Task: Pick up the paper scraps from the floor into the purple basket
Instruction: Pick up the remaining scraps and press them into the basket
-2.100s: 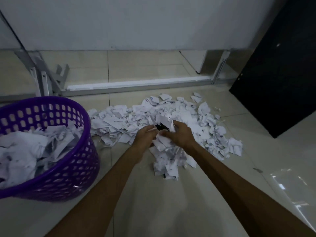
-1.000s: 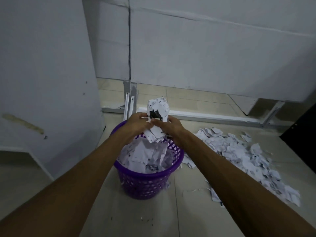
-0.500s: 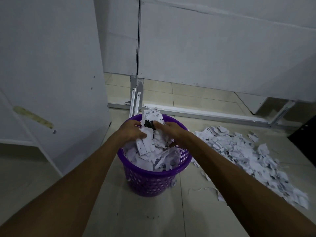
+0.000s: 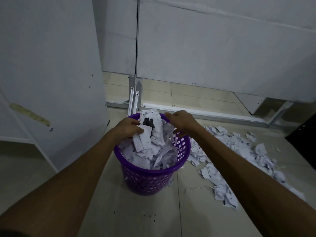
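Over the purple basket, both hands at its rim. Left hand on the near-left side, fingers curled on a few white scraps at the top of the heap, pinching them as far as the dim light lets one tell. Right hand above the far-right rim, fingers spread and loose, gripping nothing. Basket upright on the tiled floor, heaped above its rim with paper scraps, one of them with a black patch near the top. More scraps loose on the floor just right of the basket, in a band toward the lower right. Grey panels on metal legs behind the basket.
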Demonstrator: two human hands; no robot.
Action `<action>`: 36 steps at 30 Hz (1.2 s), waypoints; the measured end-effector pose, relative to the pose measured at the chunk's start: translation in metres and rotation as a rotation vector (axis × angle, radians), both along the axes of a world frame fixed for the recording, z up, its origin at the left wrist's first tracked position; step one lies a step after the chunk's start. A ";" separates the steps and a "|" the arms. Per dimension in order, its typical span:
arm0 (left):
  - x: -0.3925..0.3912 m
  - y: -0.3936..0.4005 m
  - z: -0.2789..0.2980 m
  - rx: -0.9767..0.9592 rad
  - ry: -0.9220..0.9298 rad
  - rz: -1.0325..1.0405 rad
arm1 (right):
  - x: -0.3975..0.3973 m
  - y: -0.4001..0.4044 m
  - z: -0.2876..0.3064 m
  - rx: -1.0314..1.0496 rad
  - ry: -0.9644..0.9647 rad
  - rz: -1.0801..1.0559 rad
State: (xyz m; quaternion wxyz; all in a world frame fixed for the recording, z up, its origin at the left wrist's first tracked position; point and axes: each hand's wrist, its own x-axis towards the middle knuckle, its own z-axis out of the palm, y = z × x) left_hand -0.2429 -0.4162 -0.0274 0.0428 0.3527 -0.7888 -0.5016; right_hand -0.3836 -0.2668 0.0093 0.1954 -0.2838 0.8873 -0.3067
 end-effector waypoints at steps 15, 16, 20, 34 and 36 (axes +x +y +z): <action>0.009 -0.002 -0.004 -0.244 -0.039 -0.139 | 0.020 -0.009 -0.046 0.333 0.366 0.633; 0.009 -0.002 -0.004 -0.250 -0.041 -0.139 | 0.022 -0.010 -0.047 0.392 0.364 0.642; 0.007 -0.003 -0.008 -0.259 -0.032 -0.138 | 0.027 -0.011 -0.057 0.570 0.333 0.656; -0.001 -0.006 -0.006 -0.150 0.055 -0.058 | 0.005 -0.023 -0.055 0.467 0.292 0.588; -0.006 -0.005 -0.001 -0.165 0.098 -0.048 | 0.001 -0.018 -0.040 0.370 0.351 0.542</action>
